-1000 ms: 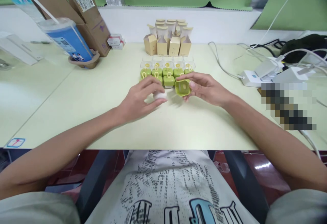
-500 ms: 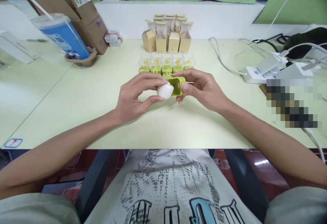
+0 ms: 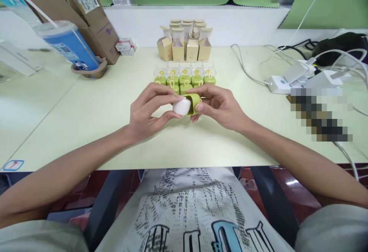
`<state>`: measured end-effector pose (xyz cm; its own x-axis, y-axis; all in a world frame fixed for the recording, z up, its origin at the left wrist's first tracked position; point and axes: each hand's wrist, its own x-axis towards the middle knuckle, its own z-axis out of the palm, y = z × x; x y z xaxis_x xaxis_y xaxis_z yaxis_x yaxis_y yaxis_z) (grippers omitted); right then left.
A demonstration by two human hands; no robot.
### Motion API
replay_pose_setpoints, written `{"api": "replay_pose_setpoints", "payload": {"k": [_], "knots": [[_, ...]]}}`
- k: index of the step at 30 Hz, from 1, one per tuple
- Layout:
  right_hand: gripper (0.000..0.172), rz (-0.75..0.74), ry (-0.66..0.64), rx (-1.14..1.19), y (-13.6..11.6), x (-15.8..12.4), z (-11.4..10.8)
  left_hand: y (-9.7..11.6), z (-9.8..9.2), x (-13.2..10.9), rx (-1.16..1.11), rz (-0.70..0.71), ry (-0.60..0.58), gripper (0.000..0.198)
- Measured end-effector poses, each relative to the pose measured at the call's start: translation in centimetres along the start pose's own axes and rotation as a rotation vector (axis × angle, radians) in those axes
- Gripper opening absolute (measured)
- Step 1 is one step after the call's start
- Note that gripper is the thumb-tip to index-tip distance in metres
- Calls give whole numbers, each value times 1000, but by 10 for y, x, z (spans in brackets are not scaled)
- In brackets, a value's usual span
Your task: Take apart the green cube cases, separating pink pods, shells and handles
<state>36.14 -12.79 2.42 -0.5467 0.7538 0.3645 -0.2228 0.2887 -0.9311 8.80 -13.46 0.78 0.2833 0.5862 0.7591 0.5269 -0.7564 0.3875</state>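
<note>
Two hands engaged, both grips closed on something. My left hand pinches a rounded white piece between thumb and fingertips; my right hand curls round a green cover, mouth facing left. White piece sits at that mouth; depth inside, cannot tell. To seat it well, I'd match corners, push straight and avoid squeezing the rim narrow. Both held mid-width over the worktop, back from its near edge. Beyond: green cases, partly hidden by my fingers; small cartons near the far edge.
</note>
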Motion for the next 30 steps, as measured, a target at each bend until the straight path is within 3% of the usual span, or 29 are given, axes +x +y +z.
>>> {"api": "replay_pose_setpoints", "payload": {"k": [7,11,16,18,23,30], "knots": [[48,-3,16,13,0,-2,8,0,0,0,-32,116,25,51],[49,54,-58,11,0,-1,10,4,-1,7,-85,204,-12,53],[50,84,-67,76,7,-1,11,11,-4,11,-116,34,-184,63],[51,58,-25,50,10,-3,13,12,-5,9,-137,-9,-156,60],[50,-137,62,-136,13,-7,21,10,-4,5,-78,41,-26,53],[39,-217,151,-317,14,-7,22,22,-7,9,28,-13,-78,57]]}}
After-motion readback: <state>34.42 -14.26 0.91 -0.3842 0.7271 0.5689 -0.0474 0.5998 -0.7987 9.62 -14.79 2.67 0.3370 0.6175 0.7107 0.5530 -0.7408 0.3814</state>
